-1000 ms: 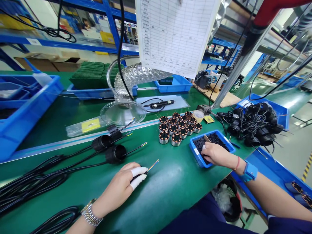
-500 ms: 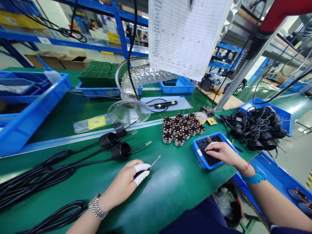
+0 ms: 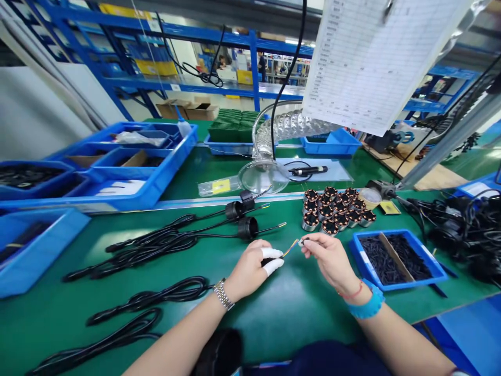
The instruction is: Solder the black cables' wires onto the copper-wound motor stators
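My left hand (image 3: 254, 266), with white covers on thumb and finger, grips a black cable (image 3: 269, 260) just behind its stripped end. Thin coloured wires (image 3: 290, 247) fan out from it to the right. My right hand (image 3: 329, 261) is closed in a pinch at the wire tips, with a small black piece (image 3: 306, 241) at its fingertips. Whether the piece touches the wires is too small to tell. On the right stands a blue tray (image 3: 359, 261) of short black tube pieces (image 3: 379, 263), split by a brown cardboard divider (image 3: 396, 258).
Copper-wound motor stators (image 3: 330, 226) stand grouped behind my right hand. Black cables with round caps (image 3: 247, 228) lie to the left, and coiled cables (image 3: 152, 298) lie nearer. Blue bins (image 3: 172, 177) fill the far left. A paper sheet (image 3: 352, 68) and clear duct (image 3: 289, 125) hang ahead.
My right hand has left the blue tray and come over to the wire ends at my left hand. The camera view has turned to the left. My left hand still grips the cable.
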The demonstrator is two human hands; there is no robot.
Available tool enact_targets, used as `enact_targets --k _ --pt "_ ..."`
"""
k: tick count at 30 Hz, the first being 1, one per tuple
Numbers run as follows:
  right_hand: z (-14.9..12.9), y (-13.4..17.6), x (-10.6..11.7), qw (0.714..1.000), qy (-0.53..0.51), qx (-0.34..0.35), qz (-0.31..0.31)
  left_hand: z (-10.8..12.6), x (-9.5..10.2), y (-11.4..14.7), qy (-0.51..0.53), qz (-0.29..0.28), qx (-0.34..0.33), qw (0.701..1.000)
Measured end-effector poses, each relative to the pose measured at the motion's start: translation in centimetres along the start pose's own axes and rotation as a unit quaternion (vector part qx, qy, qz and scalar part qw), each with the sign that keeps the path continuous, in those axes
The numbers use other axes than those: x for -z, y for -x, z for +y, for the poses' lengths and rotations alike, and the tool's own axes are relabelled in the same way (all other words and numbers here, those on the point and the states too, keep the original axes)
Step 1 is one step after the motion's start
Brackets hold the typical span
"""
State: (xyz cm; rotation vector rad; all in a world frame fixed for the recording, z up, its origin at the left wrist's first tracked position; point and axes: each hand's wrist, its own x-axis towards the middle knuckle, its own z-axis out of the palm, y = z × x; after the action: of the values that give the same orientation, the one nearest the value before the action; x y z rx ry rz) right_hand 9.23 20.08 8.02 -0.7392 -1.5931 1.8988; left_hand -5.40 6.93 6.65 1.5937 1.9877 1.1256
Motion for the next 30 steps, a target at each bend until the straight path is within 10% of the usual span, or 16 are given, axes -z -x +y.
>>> enact_targets --k 30 --pt "-0.41 -0.44 -0.04 1.0 -0.011 -0.022 -0.003 -0.57 -0.35 0.01 -0.021 -0.004 0.0 1.0"
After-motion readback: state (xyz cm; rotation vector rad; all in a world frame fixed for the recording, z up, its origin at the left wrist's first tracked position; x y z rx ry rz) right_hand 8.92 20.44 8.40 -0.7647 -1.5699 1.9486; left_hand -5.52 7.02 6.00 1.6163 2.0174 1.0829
